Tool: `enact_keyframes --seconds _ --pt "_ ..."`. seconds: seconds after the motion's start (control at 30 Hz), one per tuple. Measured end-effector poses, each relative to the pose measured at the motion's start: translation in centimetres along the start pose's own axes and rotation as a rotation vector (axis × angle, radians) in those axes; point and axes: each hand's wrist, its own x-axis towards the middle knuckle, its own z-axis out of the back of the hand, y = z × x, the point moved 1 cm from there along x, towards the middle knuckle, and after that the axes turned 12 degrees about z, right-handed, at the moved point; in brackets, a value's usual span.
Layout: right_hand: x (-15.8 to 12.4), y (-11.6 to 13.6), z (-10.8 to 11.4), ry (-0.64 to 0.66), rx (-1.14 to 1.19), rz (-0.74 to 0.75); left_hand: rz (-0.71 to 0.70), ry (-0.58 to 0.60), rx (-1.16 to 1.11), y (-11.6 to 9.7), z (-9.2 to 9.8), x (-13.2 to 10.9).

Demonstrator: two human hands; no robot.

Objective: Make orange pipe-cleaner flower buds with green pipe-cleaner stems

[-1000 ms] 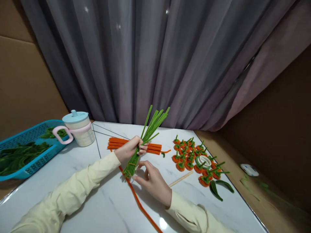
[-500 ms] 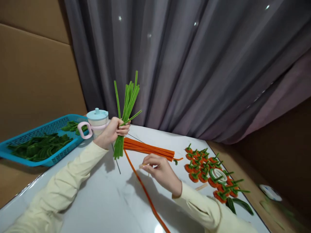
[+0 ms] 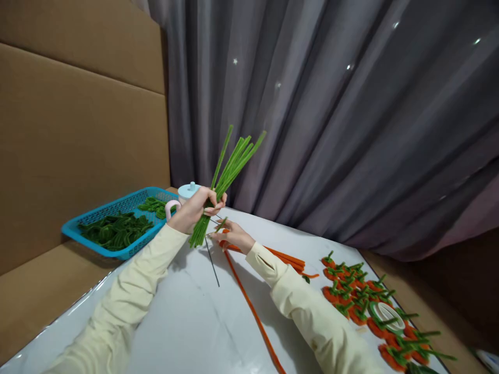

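Observation:
My left hand (image 3: pixel 202 205) is closed around a bundle of fuzzy green stems (image 3: pixel 236 166), held upright and leaning right above the table. Just right of the bundle's lower end is my right hand (image 3: pixel 234 235), its fingers bent near a short green piece (image 3: pixel 221 224); whether it grips that piece is unclear. Orange fuzzy stems (image 3: pixel 288 258) lie behind and beyond my right hand, partly hidden by it. A single long orange stem (image 3: pixel 251 306) runs toward the near edge. A thin dark wire (image 3: pixel 212 262) lies below the green bundle.
A blue basket (image 3: pixel 91 247) with dark green leafy pieces stands at the left, beside a cup with a light blue lid (image 3: pixel 188 191). Several orange pieces with green tops (image 3: pixel 356 314) and a roll of tape (image 3: pixel 389 317) are on the white table (image 3: pixel 187 322) at the right.
The view has turned left, so things appear farther right. My right hand has moved up beside the lower end of the green bundle, which now leans more to the right.

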Motion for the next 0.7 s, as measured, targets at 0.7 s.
enact_keyframes --seconds 0.7 --pt "-5.6 6.4 2.3 -0.241 -0.007 0.397 0.204 0.210 0.159 1.9 -2.1 0.2"
